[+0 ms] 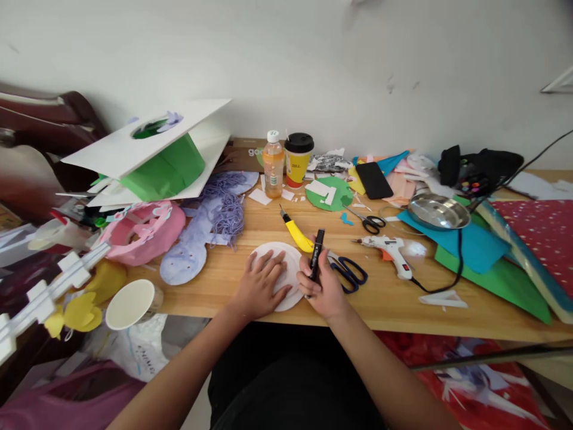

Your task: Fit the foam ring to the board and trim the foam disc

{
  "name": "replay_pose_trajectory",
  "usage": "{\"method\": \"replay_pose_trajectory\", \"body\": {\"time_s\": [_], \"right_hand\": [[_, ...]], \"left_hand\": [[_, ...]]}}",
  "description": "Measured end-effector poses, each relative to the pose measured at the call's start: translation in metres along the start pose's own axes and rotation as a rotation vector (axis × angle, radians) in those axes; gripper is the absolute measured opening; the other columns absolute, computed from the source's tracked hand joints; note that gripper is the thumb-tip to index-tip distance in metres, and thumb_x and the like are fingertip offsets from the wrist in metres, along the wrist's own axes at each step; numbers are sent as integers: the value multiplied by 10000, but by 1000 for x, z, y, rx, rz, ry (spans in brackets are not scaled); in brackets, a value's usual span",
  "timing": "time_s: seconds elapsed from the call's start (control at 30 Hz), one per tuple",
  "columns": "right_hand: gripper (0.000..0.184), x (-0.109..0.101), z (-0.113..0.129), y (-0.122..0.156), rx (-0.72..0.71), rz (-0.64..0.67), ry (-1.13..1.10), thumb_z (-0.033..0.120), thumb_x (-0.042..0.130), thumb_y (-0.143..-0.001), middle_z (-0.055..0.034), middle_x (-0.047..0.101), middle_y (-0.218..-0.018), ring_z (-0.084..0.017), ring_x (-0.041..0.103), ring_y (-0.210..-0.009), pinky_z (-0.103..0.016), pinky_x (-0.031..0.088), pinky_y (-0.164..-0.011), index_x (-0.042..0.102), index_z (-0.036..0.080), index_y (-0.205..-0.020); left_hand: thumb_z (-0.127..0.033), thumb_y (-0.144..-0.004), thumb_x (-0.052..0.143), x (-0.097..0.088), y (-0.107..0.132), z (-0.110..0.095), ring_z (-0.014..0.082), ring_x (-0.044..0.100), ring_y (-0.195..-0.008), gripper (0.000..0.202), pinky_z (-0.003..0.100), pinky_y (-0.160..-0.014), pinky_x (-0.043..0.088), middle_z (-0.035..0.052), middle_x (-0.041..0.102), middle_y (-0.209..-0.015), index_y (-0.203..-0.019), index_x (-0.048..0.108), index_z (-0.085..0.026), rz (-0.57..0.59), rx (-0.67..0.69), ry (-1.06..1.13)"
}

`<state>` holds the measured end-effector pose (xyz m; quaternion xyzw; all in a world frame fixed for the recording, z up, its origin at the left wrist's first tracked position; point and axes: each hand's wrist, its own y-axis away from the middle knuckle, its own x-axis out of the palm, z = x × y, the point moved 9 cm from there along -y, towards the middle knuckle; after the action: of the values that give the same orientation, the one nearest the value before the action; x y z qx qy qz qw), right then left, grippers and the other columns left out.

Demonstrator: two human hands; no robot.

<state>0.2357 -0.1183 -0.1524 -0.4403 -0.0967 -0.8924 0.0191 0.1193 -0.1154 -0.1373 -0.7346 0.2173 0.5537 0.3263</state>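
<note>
White disc (290, 270) half-hidden under left hand (259, 286).

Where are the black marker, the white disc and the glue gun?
black marker (317, 255), head view, mid barrel above the right hand.
white disc (293, 263), head view, bare right part.
glue gun (390, 246), head view, white body.

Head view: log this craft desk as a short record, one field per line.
Surface: wooden table, cluttered with craft scraps
Left hand: flat on the white disc
Right hand: grips a black marker, tip at the disc's edge
Beside right hand: blue-handled scissors, yellow utility knife
Further right: white glue gun, metal dish
Back: juice bottle, lidded cup, black phone
</note>
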Motion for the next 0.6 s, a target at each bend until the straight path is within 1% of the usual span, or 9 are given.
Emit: {"method": "replay_pose_trajectory", "body": {"time_s": [0.03,0.1,0.17,0.2,0.23,0.37,0.47,0.53,0.6], "right_hand": [[348,0,0,0,18,6,-11,611,605,-930,93,366,-657,-71,128,-442,-163,156,-392,585,374,-1184],[299,-1,3,-1,10,-17,-25,552,572,-965,75,314,-652,-95,208,-472,-176,238,-409,629,321,-1146],[236,-3,6,-3,-25,-47,-24,472,593,-959,47,348,-703,-115,314,-544,-203,355,-465,654,276,-1076],[206,-3,6,-4,-36,-54,-23,440,620,-942,38,362,-728,-119,332,-570,-211,386,-486,655,261,-1038],[189,-3,6,-4,-40,-54,-22,421,651,-922,37,362,-739,-116,321,-571,-209,390,-484,649,250,-1004],[230,-7,4,-6,-48,-61,-35,413,736,-875,65,304,-708,-82,176,-511,-152,265,-393,616,231,-948],[258,-9,6,-6,-61,-78,-52,416,763,-863,72,331,-707,-61,175,-502,-124,243,-389,610,230,-956],[290,-8,8,-7,-58,-81,-45,424,790,-842,75,358,-713,-49,183,-501,-119,237,-389,609,225,-953],[318,-6,8,-7,-42,-85,-21,438,804,-829,80,380,-729,-38,169,-491,-120,208,-378,598,230,-952]], "left_hand": [[-518,-1007,466,0,0,0,315,409,-1452,489,543,-1229,206,83,497,-1560,-1356,609,-206,-2,2,0],[-514,-1002,479,1,0,-1,314,405,-1454,483,543,-1232,204,84,500,-1557,-1360,609,-216,-7,5,1],[-516,-999,484,1,0,-1,314,408,-1452,488,544,-1234,202,85,503,-1555,-1368,605,-220,-6,8,4],[-515,-999,484,1,0,-1,315,412,-1449,490,544,-1234,202,87,504,-1553,-1370,603,-219,-5,7,6],[-514,-1000,484,1,0,-1,315,414,-1447,490,545,-1234,203,89,506,-1552,-1371,603,-218,-2,6,7],[-520,-1004,471,0,0,-1,316,408,-1453,491,549,-1232,210,86,500,-1557,-1359,607,-210,5,1,6],[-530,-1014,445,1,0,-1,316,398,-1459,500,551,-1234,199,74,485,-1569,-1355,602,-200,12,0,6],[-532,-1018,433,0,0,-1,316,397,-1459,505,552,-1236,193,68,481,-1572,-1354,597,-193,12,-1,7],[-531,-1019,430,0,-1,-2,316,394,-1460,505,554,-1236,193,66,475,-1577,-1349,597,-187,16,0,6]]}}
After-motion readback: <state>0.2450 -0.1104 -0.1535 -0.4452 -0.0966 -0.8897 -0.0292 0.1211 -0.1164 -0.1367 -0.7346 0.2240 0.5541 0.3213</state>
